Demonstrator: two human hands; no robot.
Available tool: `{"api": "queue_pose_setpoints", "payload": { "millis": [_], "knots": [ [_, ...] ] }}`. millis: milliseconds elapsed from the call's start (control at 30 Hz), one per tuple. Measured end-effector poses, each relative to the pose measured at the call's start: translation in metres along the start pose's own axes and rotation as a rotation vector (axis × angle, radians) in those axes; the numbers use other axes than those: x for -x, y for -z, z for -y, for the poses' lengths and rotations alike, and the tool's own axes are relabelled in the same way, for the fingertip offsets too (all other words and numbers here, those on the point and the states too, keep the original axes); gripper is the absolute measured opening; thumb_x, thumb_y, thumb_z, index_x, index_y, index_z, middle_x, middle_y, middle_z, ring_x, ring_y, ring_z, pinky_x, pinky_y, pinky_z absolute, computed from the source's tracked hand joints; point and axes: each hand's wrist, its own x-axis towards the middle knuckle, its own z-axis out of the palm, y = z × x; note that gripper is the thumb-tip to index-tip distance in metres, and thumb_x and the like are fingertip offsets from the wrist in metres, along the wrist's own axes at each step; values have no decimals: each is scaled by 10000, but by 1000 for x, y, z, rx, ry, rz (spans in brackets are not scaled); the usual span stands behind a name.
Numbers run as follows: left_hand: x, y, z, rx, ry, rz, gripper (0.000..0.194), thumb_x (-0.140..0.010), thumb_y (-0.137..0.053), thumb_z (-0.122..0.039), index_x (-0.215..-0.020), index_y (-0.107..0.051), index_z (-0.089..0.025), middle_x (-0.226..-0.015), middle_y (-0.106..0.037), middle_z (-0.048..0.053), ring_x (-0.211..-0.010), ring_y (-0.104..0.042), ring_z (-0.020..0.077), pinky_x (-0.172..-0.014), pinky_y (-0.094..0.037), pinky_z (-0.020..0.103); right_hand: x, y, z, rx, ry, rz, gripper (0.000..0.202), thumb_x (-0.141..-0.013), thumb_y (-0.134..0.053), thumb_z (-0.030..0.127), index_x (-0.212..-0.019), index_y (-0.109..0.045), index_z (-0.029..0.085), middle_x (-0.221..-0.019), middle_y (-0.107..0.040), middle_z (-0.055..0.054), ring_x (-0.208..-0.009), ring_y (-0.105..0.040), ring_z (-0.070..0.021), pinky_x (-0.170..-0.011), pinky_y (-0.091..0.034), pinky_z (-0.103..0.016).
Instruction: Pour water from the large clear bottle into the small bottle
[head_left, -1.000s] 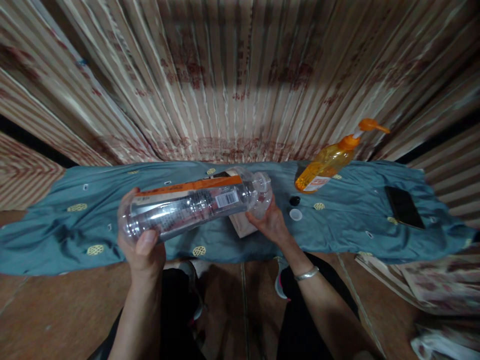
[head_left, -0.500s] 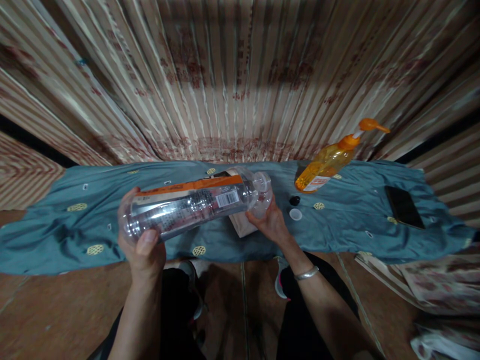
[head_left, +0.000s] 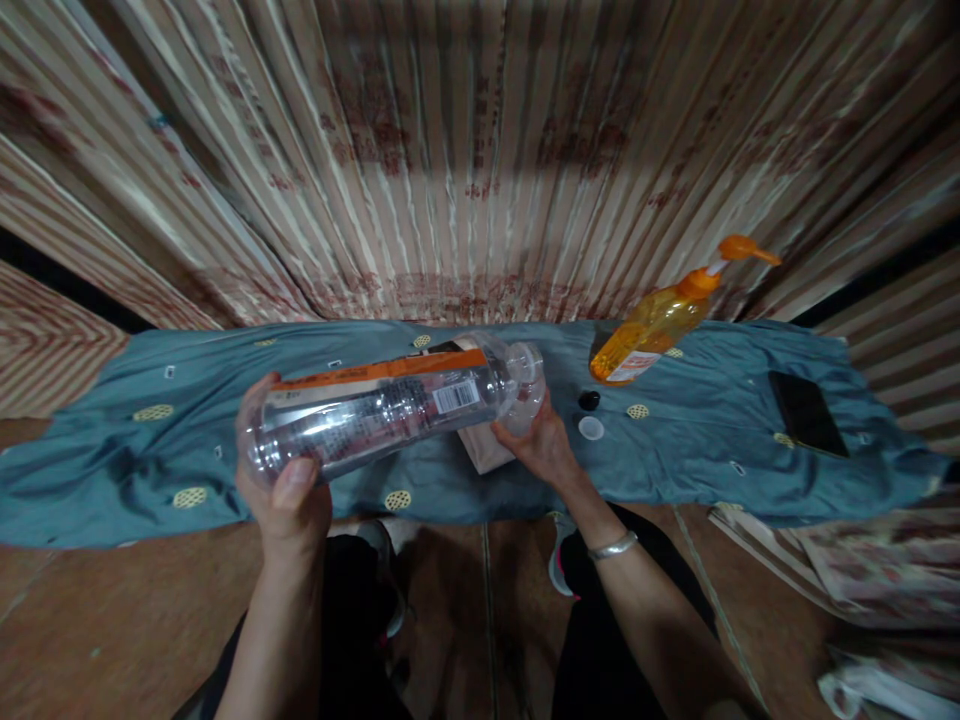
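A large clear plastic bottle (head_left: pixel 375 425) with an orange-edged label and a barcode lies nearly level in the air, its mouth end to the right and slightly higher. Its base end is wrapped by my left hand (head_left: pixel 289 505), thumb along the near side. At the other end, my right hand (head_left: pixel 544 445) is closed around a small clear plastic container (head_left: pixel 521 400) against the bottle's mouth. Whether liquid passes between them I cannot tell. A folded beige item (head_left: pixel 484 450) lies below the bottle, partly hidden.
A blue-green patterned cloth (head_left: pixel 660 470) covers the low surface. To the right stand an orange pump bottle (head_left: pixel 649 325), a small black cap (head_left: pixel 589 401), a white round cap (head_left: pixel 591 428) and a dark flat phone-like object (head_left: pixel 808 412). Striped curtains (head_left: pixel 480 170) hang behind.
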Motion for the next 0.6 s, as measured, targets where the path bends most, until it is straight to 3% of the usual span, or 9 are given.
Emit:
{"api": "queue_pose_setpoints", "payload": {
  "millis": [333, 600],
  "knots": [
    [0, -1, -4, 22, 57, -38, 829, -392, -977, -618, -1161, -847, -338, -1077, -711, 12, -906, -649, 235, -851, -574, 382, 1, 0, 0, 29, -11, -12, 910, -804, -809, 444, -1585, -484, 109, -1369, -775, -239, -1158, -816, -415, -994, -697, -626],
    [1, 0, -1, -59, -1, 6, 850, -481, -903, -684, -1240, -785, -320, -1199, -691, 44, -1015, -675, 294, -924, -581, 446, 2, -1, -2, -11, 2, -20, 943, -811, -800, 460, -1610, -453, 100, -1295, -803, -236, -1103, -831, -429, -963, -704, -653]
  ]
}}
